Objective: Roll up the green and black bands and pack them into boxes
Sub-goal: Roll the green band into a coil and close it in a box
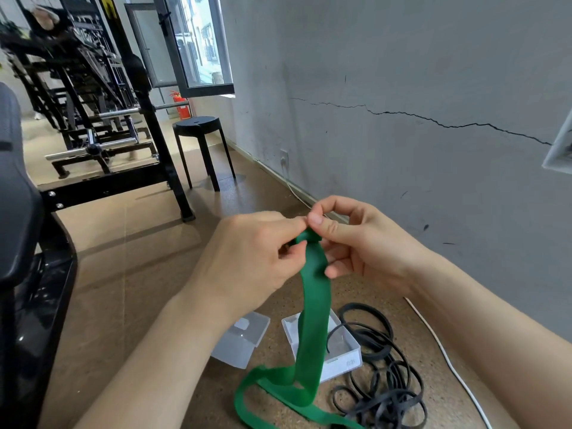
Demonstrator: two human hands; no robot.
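A wide green band (312,320) hangs from my two hands down to the floor, where it loops. Its top end is folded into a small tight roll between my fingertips. My left hand (253,258) pinches that end from the left, and my right hand (356,243) pinches it from the right, thumb on top. A tangle of thin black bands (383,382) lies on the floor at the lower right. Two clear plastic boxes sit below my hands: one (240,340) on the left, one (343,351) behind the green band with a black loop over its edge.
A grey cracked wall (433,88) runs along the right, with a white cable (445,357) on the cork floor beside it. A black stool (198,144), a black gym rack (123,144) and a padded bench (18,212) stand to the left.
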